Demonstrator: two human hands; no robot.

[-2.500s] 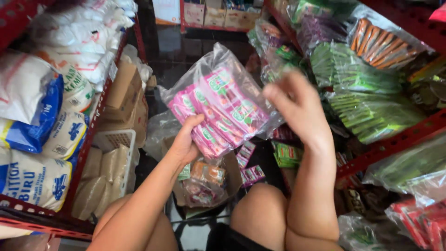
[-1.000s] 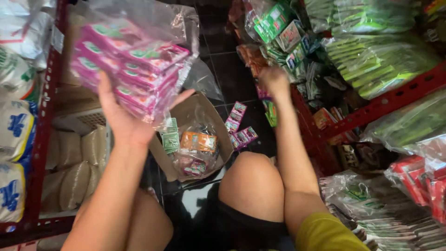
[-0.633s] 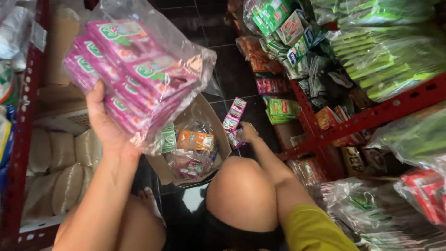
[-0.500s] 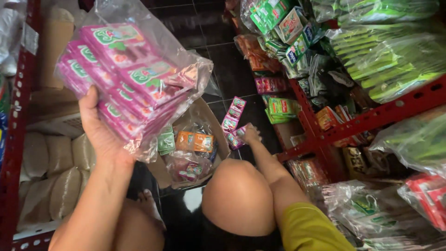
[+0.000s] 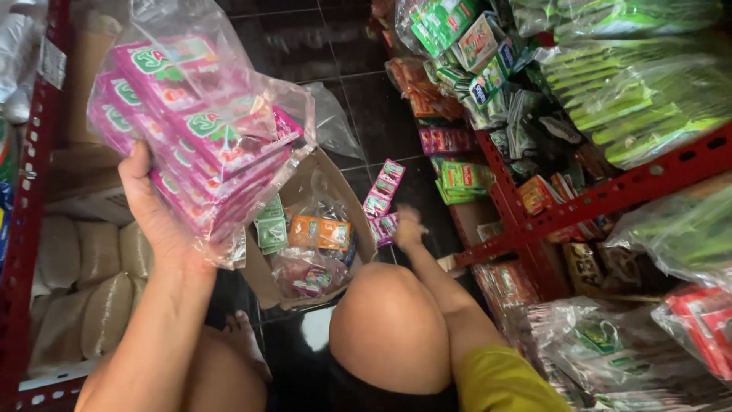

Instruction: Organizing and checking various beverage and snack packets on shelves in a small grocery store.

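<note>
My left hand (image 5: 156, 210) holds up a clear plastic bag of pink sachet packs (image 5: 191, 130) at the upper left, gripping it from beneath. My right hand (image 5: 408, 227) is stretched down past my knee to the dark floor, next to some pink sachet strips (image 5: 381, 202) lying there; its fingers are blurred and I cannot tell whether they grip a strip. Between my knees sits an open cardboard box (image 5: 305, 229) with green and orange sachets and small plastic bags inside.
A red metal shelf rack (image 5: 610, 202) on the right is packed with green, orange and red snack and sachet bags. Another red rack (image 5: 27, 229) on the left holds tan sacks. A crumpled clear bag (image 5: 332, 122) lies on the dark tiled floor.
My left hand lifted the bag of pink packs up to the left. My right hand left the bag and dropped from the right shelf to the pink strips on the floor.
</note>
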